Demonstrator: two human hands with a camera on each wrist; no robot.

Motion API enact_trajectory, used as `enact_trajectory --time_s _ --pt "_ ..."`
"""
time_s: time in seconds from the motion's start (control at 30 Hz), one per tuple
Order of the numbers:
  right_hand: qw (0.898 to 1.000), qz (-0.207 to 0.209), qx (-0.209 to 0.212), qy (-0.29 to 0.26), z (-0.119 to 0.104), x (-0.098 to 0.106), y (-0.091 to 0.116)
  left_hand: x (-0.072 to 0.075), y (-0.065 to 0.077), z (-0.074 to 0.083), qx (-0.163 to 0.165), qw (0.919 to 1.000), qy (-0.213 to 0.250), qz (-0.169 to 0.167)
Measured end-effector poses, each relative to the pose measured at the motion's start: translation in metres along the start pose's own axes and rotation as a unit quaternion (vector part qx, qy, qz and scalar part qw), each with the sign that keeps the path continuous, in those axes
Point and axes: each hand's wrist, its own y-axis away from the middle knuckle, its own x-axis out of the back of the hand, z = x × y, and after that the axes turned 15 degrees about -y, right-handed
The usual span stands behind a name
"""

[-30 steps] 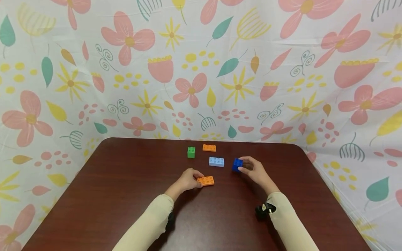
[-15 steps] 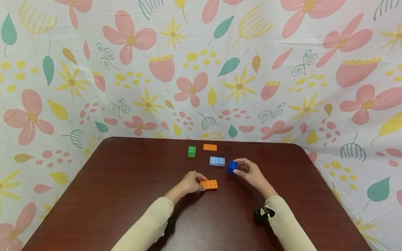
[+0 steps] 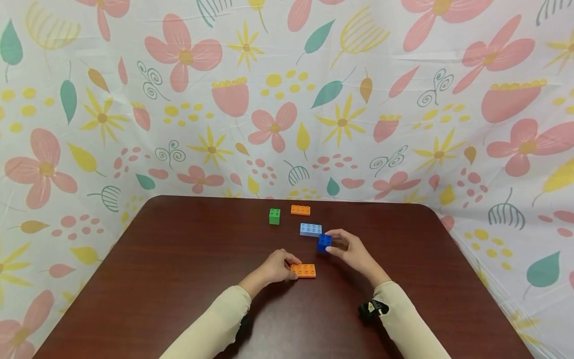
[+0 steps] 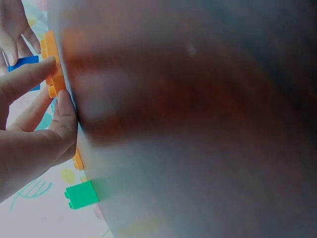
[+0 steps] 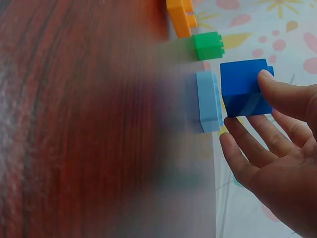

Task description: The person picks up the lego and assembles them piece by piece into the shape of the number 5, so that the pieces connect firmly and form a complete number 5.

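Note:
My left hand (image 3: 276,267) pinches the left end of a flat orange building brick (image 3: 306,270), its studs facing up, close over the table. In the left wrist view thumb and fingers meet at the edges of that orange brick (image 4: 53,64). Up and to the right, my right hand (image 3: 352,253) grips a dark blue square brick (image 3: 324,243) between thumb and fingers. The right wrist view has this blue brick (image 5: 246,88) held off the table. Just behind it lies a light blue brick (image 3: 311,229), which it overlaps slightly in the head view.
Toward the back of the dark wooden table (image 3: 202,249) stand a green square brick (image 3: 274,216) and a second flat orange brick (image 3: 300,210). A flower-patterned cloth (image 3: 287,99) hangs behind the table.
My right hand has carried the dark blue brick leftward and a little nearer. My left hand has shifted the orange brick right and nearer, so the two bricks are closer together.

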Motion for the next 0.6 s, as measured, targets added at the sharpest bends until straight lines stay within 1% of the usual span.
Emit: enact_trajectory --time_s 0.17,0.3,0.4,0.6 --pt "1.0 -0.003 0.009 0.002 0.0002 -0.0033 0.0001 -0.0008 0.0002 -0.0009 -0.005 0.9999 -0.015 0.001" --pt "1.0 -0.005 0.008 0.001 0.0006 -0.0047 0.001 -0.0017 -0.0009 -0.0021 -0.008 0.9996 -0.025 0.002" --pt "1.0 0.0 0.001 -0.007 0.0007 -0.0054 0.0019 -0.0021 -0.0021 -0.0029 -0.01 0.9998 -0.019 0.002" --pt "1.0 -0.01 0.001 -0.002 0.0007 -0.0065 0.0067 -0.004 -0.0047 -0.0065 0.001 1.0 0.003 -0.001"
